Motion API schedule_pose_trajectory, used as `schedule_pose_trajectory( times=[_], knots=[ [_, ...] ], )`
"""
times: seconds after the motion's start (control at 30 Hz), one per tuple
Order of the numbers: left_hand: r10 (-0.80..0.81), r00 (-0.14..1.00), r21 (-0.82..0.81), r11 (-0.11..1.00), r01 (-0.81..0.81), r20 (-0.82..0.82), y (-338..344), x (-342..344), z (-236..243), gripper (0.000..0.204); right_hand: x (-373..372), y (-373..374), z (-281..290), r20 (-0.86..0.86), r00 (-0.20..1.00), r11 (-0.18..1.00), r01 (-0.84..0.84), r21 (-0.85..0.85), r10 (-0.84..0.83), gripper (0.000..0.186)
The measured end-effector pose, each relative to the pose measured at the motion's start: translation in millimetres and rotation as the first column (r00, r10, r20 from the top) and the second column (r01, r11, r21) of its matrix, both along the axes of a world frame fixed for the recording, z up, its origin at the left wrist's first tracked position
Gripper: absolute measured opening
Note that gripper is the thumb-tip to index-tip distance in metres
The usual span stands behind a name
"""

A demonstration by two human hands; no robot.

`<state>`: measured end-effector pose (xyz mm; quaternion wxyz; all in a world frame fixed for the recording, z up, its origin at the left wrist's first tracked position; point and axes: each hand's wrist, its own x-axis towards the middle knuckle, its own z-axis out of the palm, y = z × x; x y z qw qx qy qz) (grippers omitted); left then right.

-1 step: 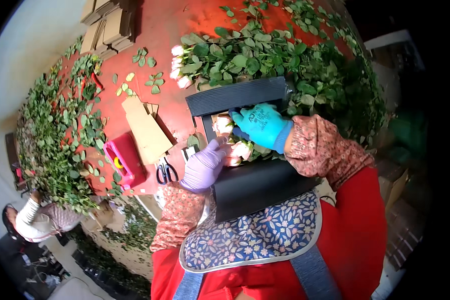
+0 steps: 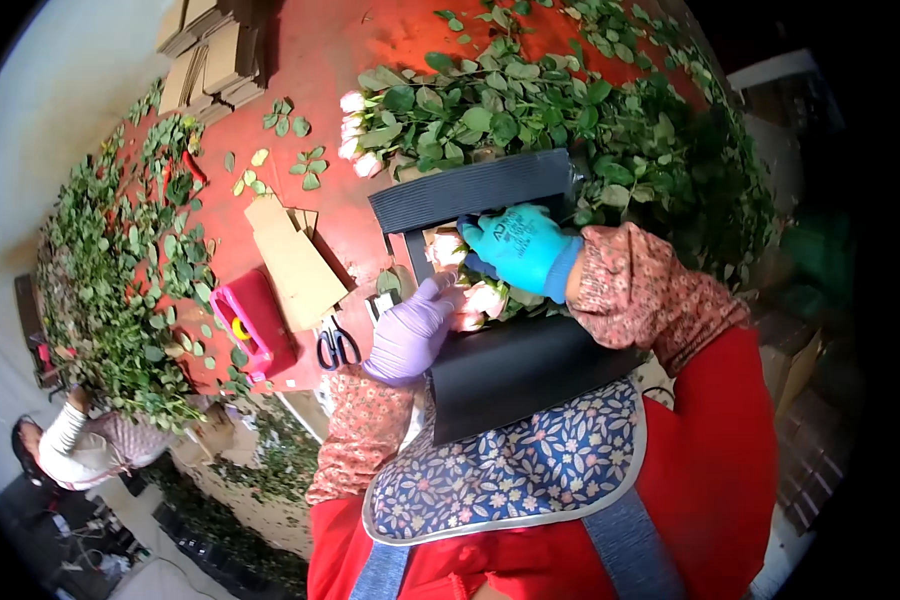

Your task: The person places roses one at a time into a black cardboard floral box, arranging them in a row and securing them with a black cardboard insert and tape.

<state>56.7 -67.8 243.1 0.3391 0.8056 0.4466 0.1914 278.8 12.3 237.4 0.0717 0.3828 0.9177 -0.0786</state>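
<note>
In front of me lies a black ribbed wrapping sheet [image 2: 530, 375], its far flap folded up behind pale pink roses [image 2: 483, 298]. My left hand [image 2: 408, 338], in a lilac glove, is closed at the near rose heads, its fingertips against the petals. My right hand [image 2: 520, 250], in a teal glove with dark blue fingertips, has finger and thumb bent around a farther pink rose [image 2: 445, 250], just behind its head. The stems run right, partly hidden under my right hand and sleeve. Part of a brown cardboard piece shows beside the farther rose.
Beyond the sheet lies a bunch of leafy pink roses [image 2: 510, 110]. To the left are scissors [image 2: 337, 345], a pink tape dispenser [image 2: 253, 325], flat cardboard [image 2: 295, 262] and cut foliage [image 2: 110, 270]. Cardboard stacks [image 2: 210, 65] stand at the far left. Another person [image 2: 85, 445] works at lower left.
</note>
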Motion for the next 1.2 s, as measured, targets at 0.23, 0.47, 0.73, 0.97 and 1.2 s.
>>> schedule_pose_trajectory(
  times=[0.23,0.47,0.73,0.97,1.2],
  knots=[
    [-0.009,0.999,-0.044,0.999,0.008,-0.031,0.8,1.4,1.4,0.034,4.8,-0.7,-5.4,-0.13,0.991,0.998,-0.036,0.056,0.043,0.044],
    [-0.023,1.0,-0.018,1.0,0.023,0.012,1.6,0.7,2.5,0.036,6.9,1.4,-7.7,-0.062,0.986,0.987,-0.148,0.06,0.151,0.042],
    [0.153,0.988,0.105,0.983,-0.153,-0.001,7.6,7.5,4.3,0.045,6.0,0.6,-11.1,-0.164,0.981,0.992,-0.095,0.088,0.108,0.028],
    [0.117,0.968,0.132,0.987,-0.089,-0.224,8.0,13.6,-5.7,0.051,0.0,2.4,-2.2,-0.14,0.988,0.992,0.047,-0.113,-0.063,0.049],
    [0.188,0.977,0.099,0.979,-0.177,-0.105,5.7,14.2,-8.2,0.051,1.5,9.4,3.1,-0.235,0.97,0.987,-0.096,-0.132,0.063,0.05]
  ],
)
